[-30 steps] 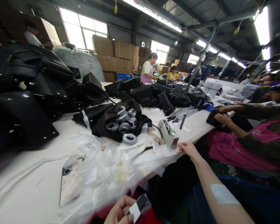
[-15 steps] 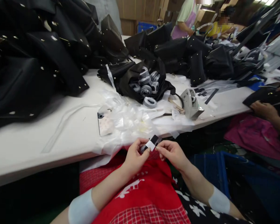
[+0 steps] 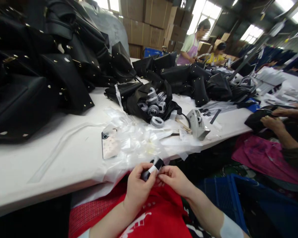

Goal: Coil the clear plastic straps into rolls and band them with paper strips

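Note:
My left hand (image 3: pixel 139 185) is closed around a rolled black strap (image 3: pixel 159 164) with a white band across it, held just off the table's front edge. My right hand (image 3: pixel 175 180) pinches at the roll's right lower side; what exactly lies between those fingertips is hidden. Just beyond my hands, crumpled clear plastic bags (image 3: pixel 136 138) cover part of the table. Farther back, an open black bag (image 3: pixel 134 104) holds several coiled straps in clear wrap (image 3: pixel 153 110). One wrapped coil (image 3: pixel 157 122) lies in front of it.
Black handbags (image 3: pixel 72 79) are piled at left and along the back. A phone (image 3: pixel 110 144) lies left of the plastic, a tape dispenser (image 3: pixel 198 124) to the right. Below at right are blue crates (image 3: pixel 234 195). A co-worker's hands (image 3: pixel 273 123) handle a black bag; other people stand behind.
The view has tilted up, so the table and my hands sit lower in the picture. Both hands keep their hold on the rolled strap, which has turned slightly.

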`<state>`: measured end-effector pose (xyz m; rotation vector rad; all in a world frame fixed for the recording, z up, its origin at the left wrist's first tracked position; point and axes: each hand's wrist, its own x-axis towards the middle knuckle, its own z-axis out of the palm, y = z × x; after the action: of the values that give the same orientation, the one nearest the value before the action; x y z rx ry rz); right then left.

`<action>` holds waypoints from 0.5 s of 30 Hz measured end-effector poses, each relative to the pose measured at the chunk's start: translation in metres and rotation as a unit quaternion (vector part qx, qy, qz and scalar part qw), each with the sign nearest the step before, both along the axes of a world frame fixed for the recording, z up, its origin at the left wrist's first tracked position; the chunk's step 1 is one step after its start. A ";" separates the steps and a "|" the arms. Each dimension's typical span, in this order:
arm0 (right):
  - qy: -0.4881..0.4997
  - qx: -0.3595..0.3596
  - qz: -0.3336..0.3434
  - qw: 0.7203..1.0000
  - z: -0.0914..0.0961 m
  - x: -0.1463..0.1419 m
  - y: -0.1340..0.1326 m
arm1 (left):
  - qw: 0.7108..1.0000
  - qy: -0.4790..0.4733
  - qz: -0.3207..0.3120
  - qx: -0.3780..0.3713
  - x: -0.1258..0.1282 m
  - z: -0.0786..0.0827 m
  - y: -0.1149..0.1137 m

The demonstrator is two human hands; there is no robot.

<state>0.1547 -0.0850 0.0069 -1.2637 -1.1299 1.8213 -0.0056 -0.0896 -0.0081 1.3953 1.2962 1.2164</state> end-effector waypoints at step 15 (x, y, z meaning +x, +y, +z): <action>-0.144 0.313 -0.111 0.932 0.020 -0.006 0.024 | 0.974 0.139 0.026 0.179 -0.009 -0.008 0.005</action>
<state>0.1487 -0.0606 0.0268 -1.2182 -1.4997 0.9995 -0.0146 -0.0850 -0.0163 1.8542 1.3520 1.3767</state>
